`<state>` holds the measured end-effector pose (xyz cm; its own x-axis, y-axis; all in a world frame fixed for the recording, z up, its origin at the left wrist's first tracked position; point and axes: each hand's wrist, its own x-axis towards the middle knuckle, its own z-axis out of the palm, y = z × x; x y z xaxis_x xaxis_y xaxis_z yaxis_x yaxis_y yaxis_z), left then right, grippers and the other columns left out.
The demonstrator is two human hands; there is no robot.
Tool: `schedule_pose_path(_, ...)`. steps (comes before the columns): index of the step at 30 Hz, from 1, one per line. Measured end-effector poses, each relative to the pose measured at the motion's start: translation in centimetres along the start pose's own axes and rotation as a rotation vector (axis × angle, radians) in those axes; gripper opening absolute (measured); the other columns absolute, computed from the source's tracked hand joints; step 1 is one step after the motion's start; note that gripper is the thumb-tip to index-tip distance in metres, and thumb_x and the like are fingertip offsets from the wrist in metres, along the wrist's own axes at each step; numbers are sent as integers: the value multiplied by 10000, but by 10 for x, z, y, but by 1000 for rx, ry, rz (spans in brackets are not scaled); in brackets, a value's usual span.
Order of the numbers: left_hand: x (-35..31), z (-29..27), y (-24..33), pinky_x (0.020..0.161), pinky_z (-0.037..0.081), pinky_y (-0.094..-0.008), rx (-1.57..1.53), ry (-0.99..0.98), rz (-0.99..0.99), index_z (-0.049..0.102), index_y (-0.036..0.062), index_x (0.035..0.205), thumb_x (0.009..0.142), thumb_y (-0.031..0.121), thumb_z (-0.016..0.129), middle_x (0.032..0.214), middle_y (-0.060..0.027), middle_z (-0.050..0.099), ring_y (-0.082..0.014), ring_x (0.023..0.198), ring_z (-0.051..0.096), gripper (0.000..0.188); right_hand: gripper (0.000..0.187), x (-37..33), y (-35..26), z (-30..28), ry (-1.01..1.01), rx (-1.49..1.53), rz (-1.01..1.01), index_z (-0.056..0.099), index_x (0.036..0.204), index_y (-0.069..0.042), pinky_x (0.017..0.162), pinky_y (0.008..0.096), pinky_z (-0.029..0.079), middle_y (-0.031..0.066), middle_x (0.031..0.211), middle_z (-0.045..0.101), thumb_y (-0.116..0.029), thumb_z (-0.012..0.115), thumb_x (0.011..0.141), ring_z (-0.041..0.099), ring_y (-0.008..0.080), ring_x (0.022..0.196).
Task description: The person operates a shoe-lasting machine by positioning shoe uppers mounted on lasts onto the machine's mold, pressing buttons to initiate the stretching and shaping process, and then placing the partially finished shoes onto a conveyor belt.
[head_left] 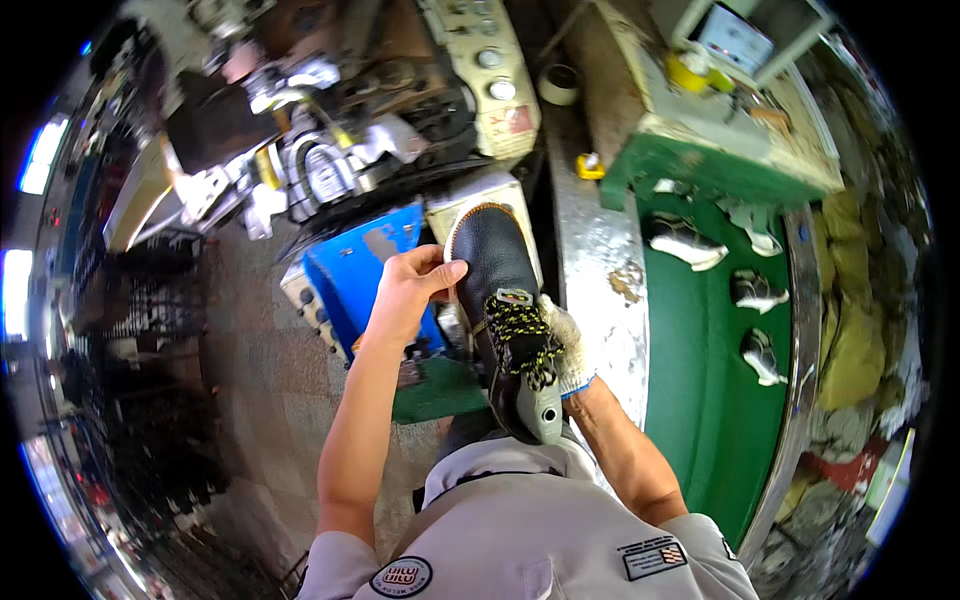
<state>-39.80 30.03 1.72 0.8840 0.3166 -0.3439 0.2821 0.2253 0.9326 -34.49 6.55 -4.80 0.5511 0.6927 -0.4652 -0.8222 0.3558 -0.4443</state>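
Left hand [412, 285]: bare, fingers [428, 255] closed in a pinch on the edge of the black shoe [490, 255] near its toe, thumb lying on the upper.
Right hand [565, 345]: in a white knitted glove with a blue cuff edge, gripping the shoe's right side beside the laces [518, 328] — partly hidden behind it.
Black shoe: held up between both hands in front of the body, toe pointing away, heel toward the waist.
Laces: black flecked with yellow, loose over the upper.
Heel piece [540, 412]: pale grey, with a dark round hole.
Blue panel [345, 265]: just left of the shoe, worn in one patch.
Machine [325, 165]: beyond the blue panel, shiny metal parts on top.
Control panel [488, 95]: cream, with round dials.
Metal ledge [605, 330]: just right of the gloved hand.
Green belt [700, 430]: past the ledge — carrying several dark-and-white shoes [686, 243].
Desk [725, 155]: green-sided, at upper right, bearing a yellow container [685, 73].
Floor [270, 350]: at left, greyish.
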Motion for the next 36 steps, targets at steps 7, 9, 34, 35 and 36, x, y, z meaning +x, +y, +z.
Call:
schedule_pose_path(7,-29,-102,7,620,546,-250,-94,369,-40,717,-38,980,844,154,821,852,-62,714,-113,688,661,257,506,50,29,104,-144,-237,40,512,1370,50,900,338,556,129,1188,672,-246,631,977,675,197,1016)
schedule_pose_path(9,-26,-122,1,663,550,-255,-178,472,51,727,-21,1019,832,140,825,880,-53,717,-110,729,661,265,507,73,44,118,-126,-290,23,516,1359,63,901,309,536,112,1183,662,-233,654,972,654,170,1007)
schedule_pose_path(34,16,-158,-3,860,536,-318,-724,366,-23,689,41,1184,1062,511,441,1071,-66,726,-167,932,681,545,384,201,97,198,33,-341,-250,687,1197,49,843,265,513,60,1068,710,-256,706,964,633,116,929)
schedule_pose_path(35,16,-157,-4,856,536,-314,-709,386,-35,693,41,1177,1060,515,444,1065,-65,727,-165,924,681,549,385,203,98,195,42,-344,-250,687,1196,48,845,265,513,61,1071,710,-257,708,963,634,117,932)
schedule_pose_path(36,17,-156,-5,852,535,-310,-696,404,-49,697,41,1170,1058,520,446,1060,-65,728,-164,917,682,552,385,203,98,194,54,-349,-250,688,1196,48,847,266,513,62,1074,711,-258,710,963,635,118,935)
